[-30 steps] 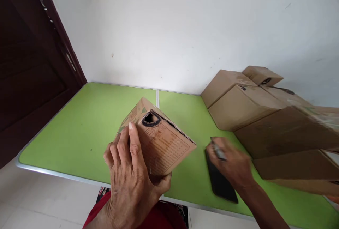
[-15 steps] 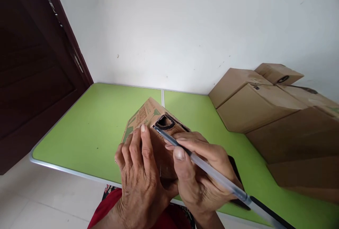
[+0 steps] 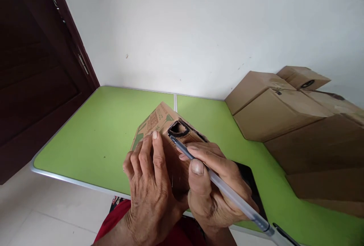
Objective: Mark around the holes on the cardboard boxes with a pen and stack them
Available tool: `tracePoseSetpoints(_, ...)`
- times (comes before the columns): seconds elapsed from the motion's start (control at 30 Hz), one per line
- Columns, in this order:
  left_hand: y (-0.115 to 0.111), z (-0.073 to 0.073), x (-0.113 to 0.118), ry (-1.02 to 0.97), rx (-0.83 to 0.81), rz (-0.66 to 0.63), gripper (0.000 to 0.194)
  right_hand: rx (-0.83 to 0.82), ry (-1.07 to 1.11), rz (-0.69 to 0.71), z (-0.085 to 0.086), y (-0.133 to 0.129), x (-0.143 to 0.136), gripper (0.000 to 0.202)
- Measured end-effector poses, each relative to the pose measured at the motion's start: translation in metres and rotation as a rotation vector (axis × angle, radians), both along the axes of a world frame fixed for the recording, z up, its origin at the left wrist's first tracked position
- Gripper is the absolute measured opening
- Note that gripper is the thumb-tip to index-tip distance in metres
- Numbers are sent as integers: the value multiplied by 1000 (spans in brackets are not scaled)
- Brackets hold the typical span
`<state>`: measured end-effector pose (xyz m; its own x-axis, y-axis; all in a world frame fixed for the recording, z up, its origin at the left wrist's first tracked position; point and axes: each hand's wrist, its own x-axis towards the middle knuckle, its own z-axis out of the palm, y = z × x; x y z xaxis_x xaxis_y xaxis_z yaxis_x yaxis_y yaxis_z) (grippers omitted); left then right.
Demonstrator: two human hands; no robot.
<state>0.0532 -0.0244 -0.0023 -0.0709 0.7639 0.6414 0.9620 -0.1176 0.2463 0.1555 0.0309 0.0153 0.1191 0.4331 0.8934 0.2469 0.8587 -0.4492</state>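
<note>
A small brown cardboard box [image 3: 163, 115] with green and brown print stands tilted on the green table. Near its upper corner is a cut hole [image 3: 179, 128] with a thick black line round its edge. My left hand [image 3: 150, 177] lies over the left side of the box, fingers pressed on it, steadying it. In my right hand [image 3: 218, 185] is a pen [image 3: 227, 191] with a clear barrel and dark grip, held in a writing pinch. Its tip touches the cardboard at the hole's lower left rim.
Larger cardboard boxes [image 3: 278, 117] are stacked on the right, a small box [image 3: 303, 77] with a black-rimmed hole on top. A dark flat object [image 3: 251, 183] lies beside my right hand on the green table [image 3: 85, 136]. A white wall [image 3: 182, 30] and dark door [image 3: 34, 68] stand behind.
The pen tip has shifted slightly right along the hole's lower left rim, my right hand moving with it. My left hand keeps its place on the box.
</note>
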Motion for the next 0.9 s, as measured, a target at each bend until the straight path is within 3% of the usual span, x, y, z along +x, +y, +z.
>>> tracePoseSetpoints(0.17,0,-1,1,0,3,3,88,13,-8,17,1,1,0,42)
tracePoseSetpoints(0.9,2,-7,3,-49,52,37,100,4,-73,-44,10,-3,1,31)
